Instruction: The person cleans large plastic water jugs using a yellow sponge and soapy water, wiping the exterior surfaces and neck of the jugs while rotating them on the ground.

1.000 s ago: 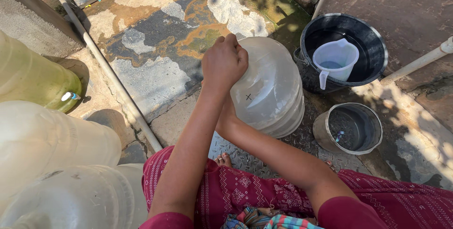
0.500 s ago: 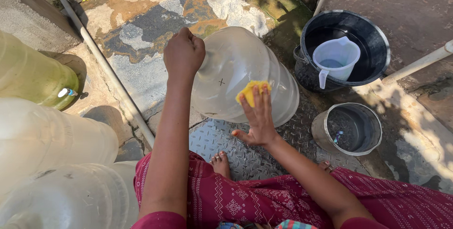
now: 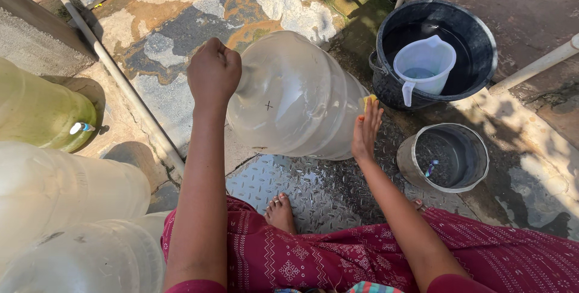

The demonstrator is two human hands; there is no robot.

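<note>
Wet metal tread plate [image 3: 313, 190] outdoors
</note>
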